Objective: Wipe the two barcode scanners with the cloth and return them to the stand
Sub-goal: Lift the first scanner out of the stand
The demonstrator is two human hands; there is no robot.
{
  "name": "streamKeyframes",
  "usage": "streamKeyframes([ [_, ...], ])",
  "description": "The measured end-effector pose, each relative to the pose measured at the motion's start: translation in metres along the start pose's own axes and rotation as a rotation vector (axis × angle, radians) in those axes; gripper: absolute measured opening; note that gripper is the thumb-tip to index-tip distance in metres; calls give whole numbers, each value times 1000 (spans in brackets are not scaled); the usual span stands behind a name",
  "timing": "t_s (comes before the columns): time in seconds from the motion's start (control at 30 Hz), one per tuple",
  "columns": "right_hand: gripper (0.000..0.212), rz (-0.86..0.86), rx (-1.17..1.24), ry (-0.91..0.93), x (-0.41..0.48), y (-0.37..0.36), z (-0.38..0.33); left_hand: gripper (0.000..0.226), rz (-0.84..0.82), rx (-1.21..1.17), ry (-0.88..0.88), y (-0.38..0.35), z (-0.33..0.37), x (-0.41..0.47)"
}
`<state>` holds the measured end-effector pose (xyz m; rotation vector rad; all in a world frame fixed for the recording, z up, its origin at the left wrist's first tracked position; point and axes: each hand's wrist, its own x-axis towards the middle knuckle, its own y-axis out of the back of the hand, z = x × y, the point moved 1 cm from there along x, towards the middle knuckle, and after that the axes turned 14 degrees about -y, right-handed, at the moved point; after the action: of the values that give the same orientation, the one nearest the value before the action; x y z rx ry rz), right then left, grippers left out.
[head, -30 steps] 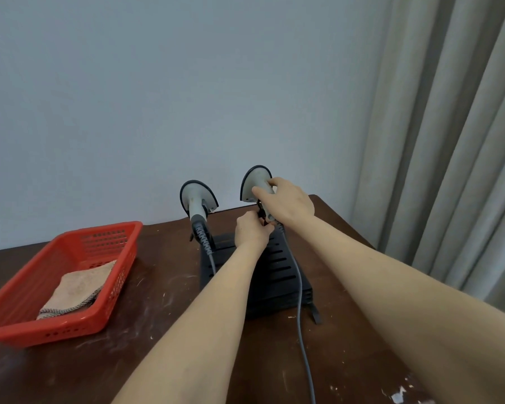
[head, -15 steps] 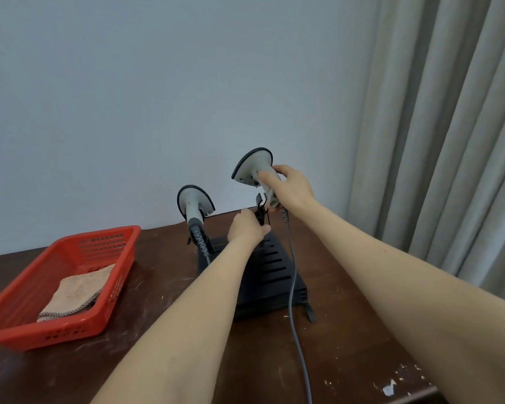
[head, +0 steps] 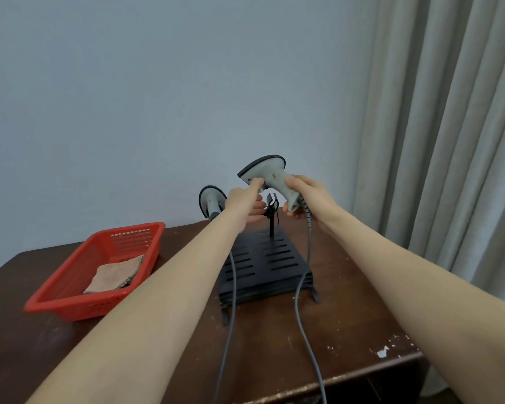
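Scanner [head: 270,174] now lifted clear of stand [head: 270,258]: right hand [head: 306,196] wraps handle, left hand [head: 245,202] touches head, fingers relaxed. Cloth [head: 115,275] at 9 o'clock; wiping next.

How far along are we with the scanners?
Done: nothing visibly; the cloth lies in the basket, untouched. In hand: the right hand grips one scanner, lifted clear of the stand; the left hand touches its head. Left: fetch the cloth, wipe this scanner and the second scanner, which sits on the stand, and return both.
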<state>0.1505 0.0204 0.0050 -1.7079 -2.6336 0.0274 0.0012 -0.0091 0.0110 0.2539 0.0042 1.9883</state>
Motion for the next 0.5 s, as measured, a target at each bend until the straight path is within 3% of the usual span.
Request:
streamKeyframes([
  [0.23, 31, -91, -58, 46, -28, -4, 9, 31, -72, -386, 57, 2, 6, -32],
  [0.5, 20, -175, -119, -67, -44, -2, 8, 23, -37, -451, 62, 3, 7, -50],
])
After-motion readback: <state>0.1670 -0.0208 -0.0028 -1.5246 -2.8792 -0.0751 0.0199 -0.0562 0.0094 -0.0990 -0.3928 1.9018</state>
